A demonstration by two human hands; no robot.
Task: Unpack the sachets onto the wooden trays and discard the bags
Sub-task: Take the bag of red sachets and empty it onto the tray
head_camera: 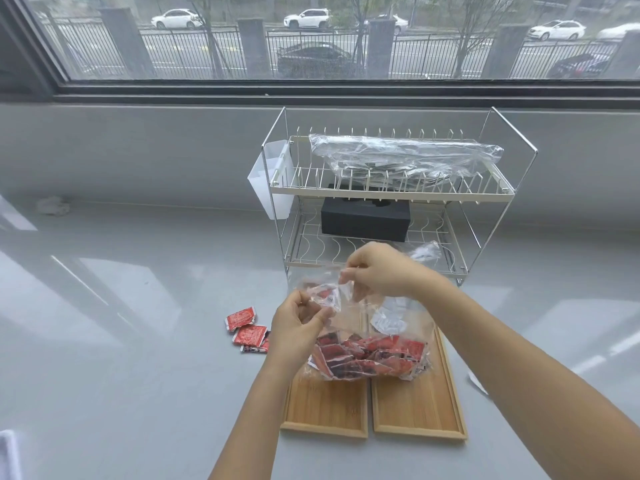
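Between the two hands, above the wooden trays, hangs a clear plastic bag [367,341] of red sachets [370,356]; the left hand [298,327] pinches the bag's crumpled upper edge with curled fingers and thumb, and the right hand [377,271], a little higher and farther from the person, pinches the same edge from the other side, its fingers bent down over the film; both hands are closed on the plastic, and whether either also holds a sachet through it cannot be told. Below the grip the sachets sag in a heap in the bag's bottom, which lies over the far ends of the two trays; a white label [388,322] shows on the bag under the right wrist. The left tray [325,410] and the right tray [419,410] sit side by side, just beside each other, their near parts bare. To the left of the left hand, on the grey counter [121,341], lie three loose sachets [247,329], close together. Beyond the grip stands a two-tier wire dish rack [391,188]; its top tier carries another clear bag [405,155] with dark contents; its lower tier holds a black box [365,220]; a white plastic caddy [272,181] hangs on its left end. Behind the rack is a window [311,36] onto a fence and parked cars.
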